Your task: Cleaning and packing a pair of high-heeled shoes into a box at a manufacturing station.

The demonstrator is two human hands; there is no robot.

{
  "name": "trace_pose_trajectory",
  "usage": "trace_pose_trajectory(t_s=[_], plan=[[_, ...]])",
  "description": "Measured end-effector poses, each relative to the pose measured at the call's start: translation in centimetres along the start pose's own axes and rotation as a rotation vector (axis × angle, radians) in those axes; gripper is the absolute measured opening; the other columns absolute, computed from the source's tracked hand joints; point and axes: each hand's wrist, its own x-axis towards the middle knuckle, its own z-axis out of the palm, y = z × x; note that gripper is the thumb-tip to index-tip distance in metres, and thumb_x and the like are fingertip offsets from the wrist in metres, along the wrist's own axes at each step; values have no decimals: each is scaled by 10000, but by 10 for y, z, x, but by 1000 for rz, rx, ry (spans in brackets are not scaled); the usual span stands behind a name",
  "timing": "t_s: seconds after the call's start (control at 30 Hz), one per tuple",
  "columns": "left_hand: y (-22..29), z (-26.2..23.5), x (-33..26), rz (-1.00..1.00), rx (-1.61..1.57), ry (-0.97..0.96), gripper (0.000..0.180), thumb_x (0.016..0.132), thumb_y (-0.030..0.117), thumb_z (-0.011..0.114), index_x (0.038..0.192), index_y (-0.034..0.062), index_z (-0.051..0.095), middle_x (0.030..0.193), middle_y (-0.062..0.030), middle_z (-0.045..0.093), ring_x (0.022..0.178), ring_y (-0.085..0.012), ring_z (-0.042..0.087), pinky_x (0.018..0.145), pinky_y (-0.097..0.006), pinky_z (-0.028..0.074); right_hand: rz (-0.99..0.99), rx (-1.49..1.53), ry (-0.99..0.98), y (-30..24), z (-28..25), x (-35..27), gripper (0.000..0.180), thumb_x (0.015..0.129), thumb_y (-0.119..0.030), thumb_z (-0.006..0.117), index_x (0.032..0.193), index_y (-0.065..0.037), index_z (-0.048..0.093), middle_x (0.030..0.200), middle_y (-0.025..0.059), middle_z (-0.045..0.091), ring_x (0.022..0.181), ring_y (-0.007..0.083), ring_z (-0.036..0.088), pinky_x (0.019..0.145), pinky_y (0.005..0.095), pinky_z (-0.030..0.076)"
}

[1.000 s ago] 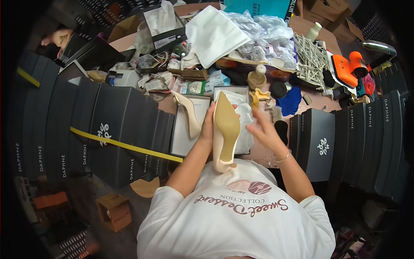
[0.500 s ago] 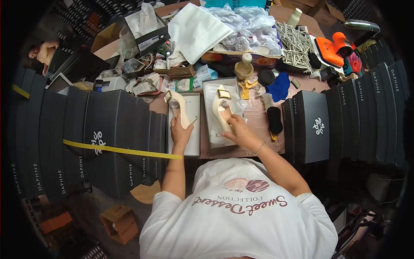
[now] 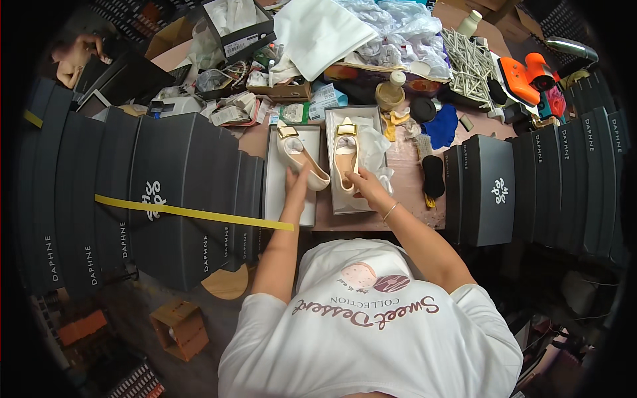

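My left hand (image 3: 296,184) is closed around a cream pump (image 3: 288,150) with a gold-rimmed buckle on its toe. It holds the shoe tilted above a shallow grey box part with a pale inside (image 3: 279,202). The matching pump (image 3: 346,159) is in my right hand (image 3: 368,188), fingers gripping its heel end, toe pointing away from me. This second shoe is over or in the grey shoe box (image 3: 353,210) lined with white tissue paper (image 3: 376,147); whether it touches the bottom, I cannot tell. Both shoes have crumpled stuffing in their toes.
Stacks of dark shoe boxes (image 3: 182,166) rise at left, with a yellow strap (image 3: 192,212) across, and more boxes (image 3: 494,189) at right. Beyond are a bottle (image 3: 390,91), a blue cloth (image 3: 440,127), a black-handled brush (image 3: 432,176), white sheets (image 3: 322,36) and an orange tool (image 3: 517,78).
The left pump has turned in my hand, its heel end swinging right and its opening now facing up. The right pump stands straighter, its heel closer to my fingers. The whole view has shifted slightly.
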Motion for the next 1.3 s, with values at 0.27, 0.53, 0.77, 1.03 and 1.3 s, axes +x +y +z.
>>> trace_pose_trajectory(t_s=[0.27, 0.53, 0.77, 1.03, 1.3], plan=[[52, -4, -99, 315, -248, -218, 564, 832, 228, 425, 1349, 11, 367, 1228, -136, 514, 1095, -229, 529, 949, -329, 410, -456, 336, -126, -4, -1, -91, 733, 879, -177, 648, 1452, -5, 225, 1360, 108, 439, 1277, 180, 400, 1014, 315, 379], [67, 24, -154, 313, -175, -345, 676, 802, 301, 418, 1379, -26, 286, 1296, -164, 458, 1180, -236, 476, 1008, -352, 370, -482, 386, -199, 5, -7, -116, 853, 837, -48, 677, 1479, -16, 117, 1473, 128, 261, 1357, 190, 269, 1068, 350, 348], [70, 22, -148, 337, -124, -348, 685, 807, 301, 414, 1387, -34, 269, 1300, -178, 450, 1195, -247, 465, 1015, -351, 362, -466, 357, -141, 8, 1, -107, 835, 846, -36, 664, 1474, -4, 115, 1467, 144, 268, 1326, 190, 319, 1014, 324, 412], [71, 10, -148, 367, -93, -293, 657, 842, 222, 427, 1408, -62, 251, 1363, -172, 406, 1254, -235, 401, 1061, -322, 287, -424, 276, -146, 2, 10, -101, 732, 866, -38, 623, 1457, 12, 195, 1384, 139, 404, 1240, 161, 421, 924, 291, 466], [78, 2, -123, 232, -247, -300, 617, 948, 238, 496, 1432, -15, 211, 1432, -178, 315, 1310, -289, 341, 1088, -397, 272, -489, -245, -203, -31, 13, -109, 697, 846, -154, 601, 1441, -15, 265, 1328, 184, 452, 1090, 207, 537, 896, 314, 455]])
